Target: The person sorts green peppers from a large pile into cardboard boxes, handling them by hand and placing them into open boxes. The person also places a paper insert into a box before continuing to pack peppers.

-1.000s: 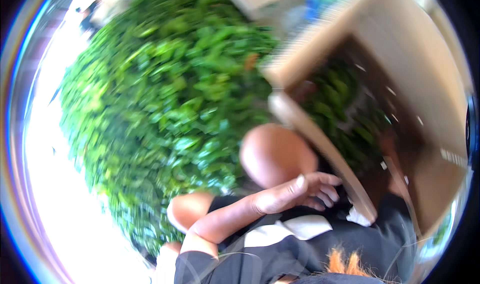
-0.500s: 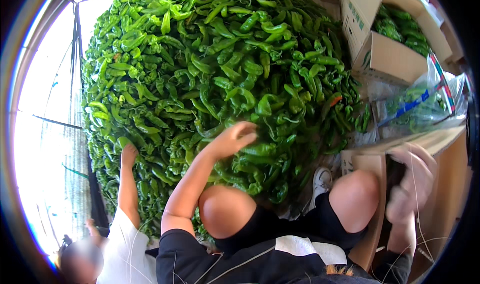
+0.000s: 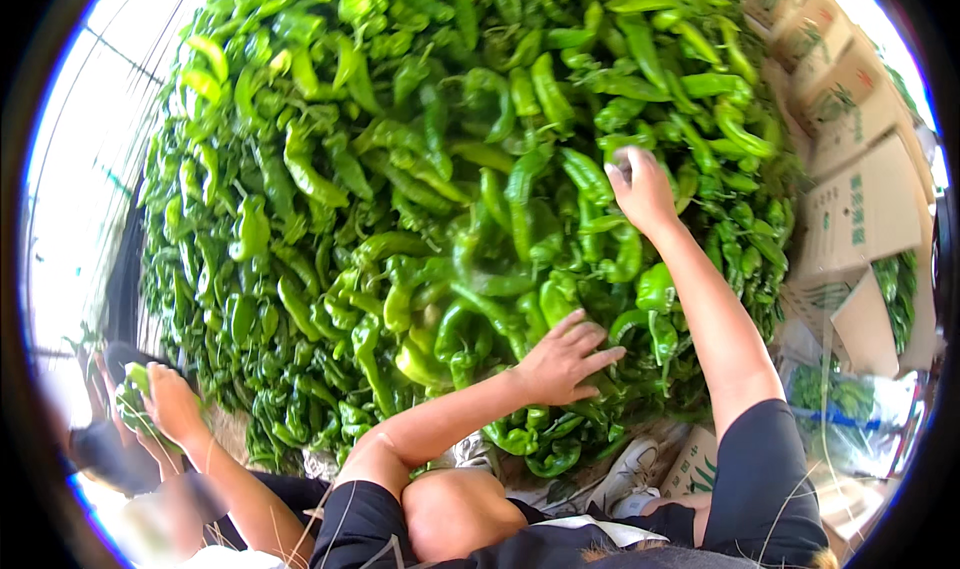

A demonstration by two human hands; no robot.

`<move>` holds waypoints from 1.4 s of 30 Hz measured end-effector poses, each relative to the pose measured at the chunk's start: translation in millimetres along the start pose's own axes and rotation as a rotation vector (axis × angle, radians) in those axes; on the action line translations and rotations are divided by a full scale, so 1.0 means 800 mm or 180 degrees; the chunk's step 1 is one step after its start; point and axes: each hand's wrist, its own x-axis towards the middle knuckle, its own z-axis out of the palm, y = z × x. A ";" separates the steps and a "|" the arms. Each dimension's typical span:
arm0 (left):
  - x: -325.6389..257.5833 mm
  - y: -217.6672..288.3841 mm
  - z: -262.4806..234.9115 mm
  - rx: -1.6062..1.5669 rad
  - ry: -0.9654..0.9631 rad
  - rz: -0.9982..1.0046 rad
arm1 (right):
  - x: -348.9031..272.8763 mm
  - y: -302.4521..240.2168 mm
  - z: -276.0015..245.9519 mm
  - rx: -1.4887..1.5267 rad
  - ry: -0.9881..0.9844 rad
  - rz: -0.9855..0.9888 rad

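Note:
A large heap of green peppers [image 3: 380,179] fills the middle of the view. My left hand [image 3: 572,359] lies over its near side with fingers spread, touching peppers and holding none. Farther out and to the right, my right hand [image 3: 643,189] is at the surface of the heap, thumb and fingers curled in beside a long green pepper [image 3: 586,177]. Whether anything is between those fingertips cannot be made out.
A co-worker at the lower left holds a green pepper [image 3: 137,377] in their hand [image 3: 175,404]. Printed cardboard boxes [image 3: 860,209] line the right side, some with peppers in them. A clear plastic bag [image 3: 830,409] lies nearer. My shoes [image 3: 632,472] stand at the heap's near edge.
My right hand has left the cardboard box at the right and reached out over the heap. My left hand has shifted right and nearer. The view has turned rightward.

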 end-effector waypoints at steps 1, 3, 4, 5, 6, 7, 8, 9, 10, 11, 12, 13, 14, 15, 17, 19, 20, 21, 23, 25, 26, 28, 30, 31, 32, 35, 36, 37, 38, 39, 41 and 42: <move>-0.004 -0.006 -0.006 -0.0270 -0.0020 0.0093 | 0.006 -0.017 0.020 -0.0523 0.0182 -0.0068; -0.008 -0.042 -0.025 -0.0503 0.0513 -0.0235 | 0.014 -0.031 0.056 -0.0776 -0.0184 0.0323; -0.006 -0.064 -0.036 -0.0624 0.0771 -0.0347 | 0.008 -0.036 0.074 -0.0969 -0.0209 0.0457; -0.009 -0.092 -0.053 -0.0227 0.1334 -0.0861 | -0.005 -0.068 0.074 -0.1187 -0.0443 0.0345; 0.002 -0.117 -0.069 0.0137 0.1913 -0.1308 | -0.010 -0.067 0.073 -0.1184 -0.0483 0.0347; 0.027 -0.137 -0.084 0.0567 0.2062 -0.1660 | -0.011 -0.056 0.069 -0.1221 -0.0517 0.0341; 0.049 -0.149 -0.097 0.1009 0.2220 -0.2045 | -0.011 -0.046 0.063 -0.1252 -0.0560 0.0303; 0.060 -0.162 -0.094 0.1110 0.2076 -0.2171 | -0.017 -0.036 0.060 -0.0849 -0.0599 0.0248; 0.068 -0.178 -0.086 0.1208 0.1925 -0.2299 | -0.022 -0.026 0.055 -0.0666 -0.0852 0.0295; 0.066 -0.188 -0.081 0.1315 0.1734 -0.2441 | -0.032 -0.030 0.045 -0.0676 -0.0964 0.0351; 0.061 -0.186 -0.077 0.0667 0.1713 -0.2481 | -0.044 -0.031 0.026 -0.0689 -0.1062 0.0451; 0.049 -0.178 -0.074 0.0033 0.1664 -0.2493 | -0.054 -0.026 0.002 -0.0809 -0.1229 0.0550; 0.034 -0.168 -0.071 -0.0598 0.1608 -0.2471 | -0.064 -0.014 -0.023 -0.0932 -0.1381 0.0653; 0.011 -0.159 -0.068 -0.0861 0.1888 -0.2103 | -0.074 0.012 -0.050 -0.1109 -0.1722 0.0742; -0.039 -0.138 -0.068 -0.1952 0.2320 -0.1876 | -0.079 0.021 -0.083 -0.1571 -0.2223 0.0849; -0.083 -0.128 -0.078 -0.3317 0.2529 -0.1932 | -0.082 0.020 -0.097 -0.1292 -0.1638 0.0055; -0.102 -0.131 -0.077 -0.3821 0.2581 -0.1874 | -0.066 -0.011 -0.087 -0.0677 -0.1391 -0.0125; -0.109 -0.121 -0.089 -0.4602 0.2814 -0.1809 | -0.050 -0.051 -0.068 -0.0399 -0.1142 -0.0274; -0.124 -0.121 -0.093 -0.5054 0.2879 -0.1500 | -0.020 -0.100 -0.008 0.0180 -0.0880 -0.0536; -0.124 -0.117 -0.099 -0.5251 0.2967 -0.1191 | 0.008 -0.129 0.073 0.0644 -0.0805 -0.0889; -0.116 -0.109 -0.106 -0.5183 0.3076 -0.1320 | 0.026 -0.129 0.115 0.0360 -0.0788 -0.1059; -0.114 -0.107 -0.109 -0.5298 0.3104 -0.1056 | 0.052 -0.147 0.172 -0.0043 -0.1288 -0.0709; -0.119 -0.111 -0.107 -0.6229 0.3083 -0.0623 | 0.047 -0.171 0.187 -0.0475 -0.1323 -0.0285; -0.121 -0.116 -0.107 -0.6237 0.3173 -0.0765 | 0.056 -0.176 0.186 -0.0584 -0.1554 -0.0180; -0.119 -0.118 -0.106 -0.6292 0.3228 -0.0853 | 0.066 -0.157 0.184 -0.0579 -0.1613 -0.0178; -0.111 -0.113 -0.108 -0.5797 0.3381 -0.1371 | 0.067 -0.085 0.170 -0.0261 -0.1888 -0.0876; -0.117 -0.115 -0.106 -0.5808 0.3400 -0.1346 | 0.043 -0.090 0.172 -0.0631 -0.1578 -0.1279; -0.122 -0.120 -0.102 -0.5820 0.3415 -0.1320 | 0.035 -0.092 0.174 -0.0623 -0.1550 -0.1267; -0.120 -0.124 -0.099 -0.5851 0.3381 -0.1250 | 0.033 -0.086 0.171 -0.0651 -0.1482 -0.1236; -0.117 -0.124 -0.096 -0.5930 0.3491 -0.1479 | 0.038 -0.077 0.172 -0.0115 -0.1509 -0.0839; -0.115 -0.122 -0.087 -0.5984 0.3502 -0.1732 | 0.053 -0.075 0.174 0.0230 -0.1489 -0.0405; -0.115 -0.123 -0.081 -0.6009 0.3516 -0.1868 | 0.054 -0.089 0.173 -0.0193 -0.1522 -0.0299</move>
